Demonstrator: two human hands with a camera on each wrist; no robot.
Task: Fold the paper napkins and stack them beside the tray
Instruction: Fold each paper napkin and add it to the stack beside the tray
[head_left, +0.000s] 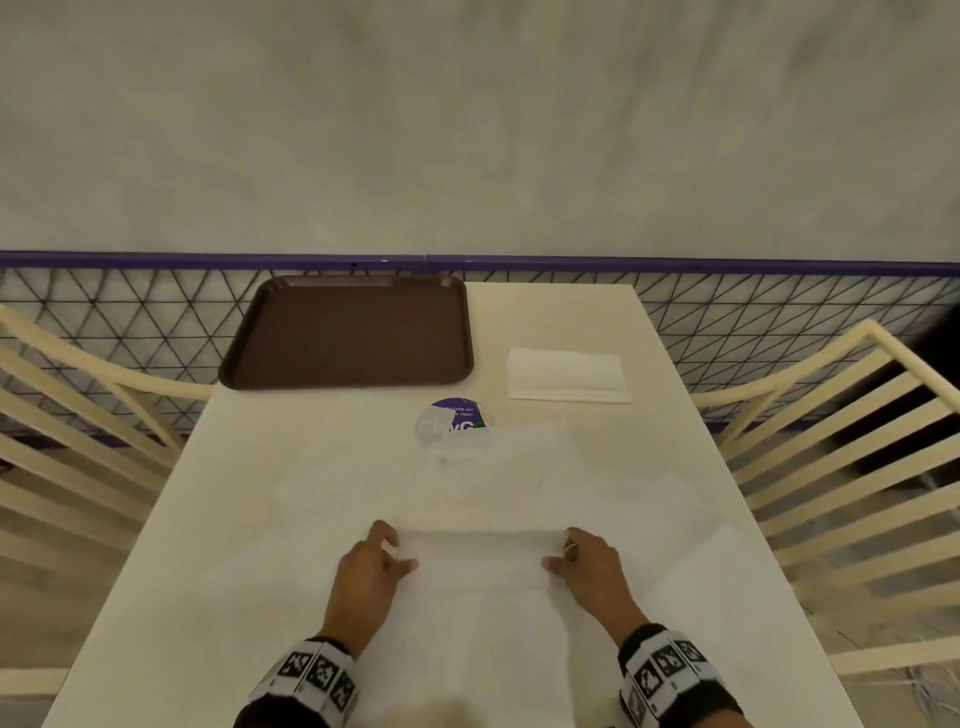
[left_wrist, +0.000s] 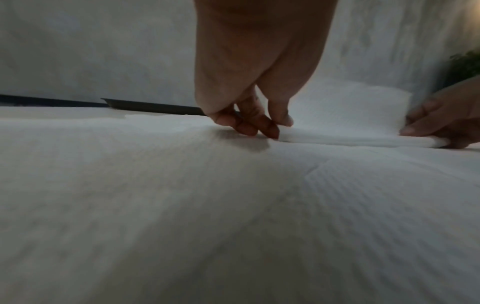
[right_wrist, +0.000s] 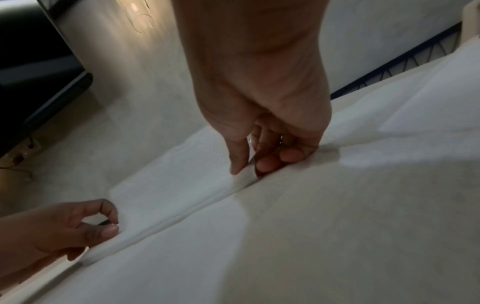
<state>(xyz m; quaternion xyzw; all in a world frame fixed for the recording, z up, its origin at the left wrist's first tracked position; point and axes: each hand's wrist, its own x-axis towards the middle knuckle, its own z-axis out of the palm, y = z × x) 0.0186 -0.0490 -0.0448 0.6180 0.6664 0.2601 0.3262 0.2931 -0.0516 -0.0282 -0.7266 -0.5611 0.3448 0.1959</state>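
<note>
Counter (head_left: 291, 519): long, pale, with slatted chairs (head_left: 852, 441) on both sides and a wire-mesh rail (head_left: 727, 306) at the far end

Tray (head_left: 348, 332): brown, at the far left of the counter, nothing in it

Folded stack (head_left: 569, 375): white paper napkins, lying flat to the right of the tray, apart from it

Sticker (head_left: 453, 415): round, purple, on the counter between tray and near napkins; partly covered

Loose napkins (head_left: 498, 467): white sheets spread over the middle and near counter, overlapping; edges hard to tell apart

Napkin in work (head_left: 480, 558): folded over into a long band, lying across the near middle on the other sheets

Left hand (head_left: 371, 569): grip pinching the band's left end, thumb against fingertips (left_wrist: 270, 128)

Right hand (head_left: 587, 566): grip pinching the band's right end, thumb over curled fingers (right_wrist: 267, 162)
</note>
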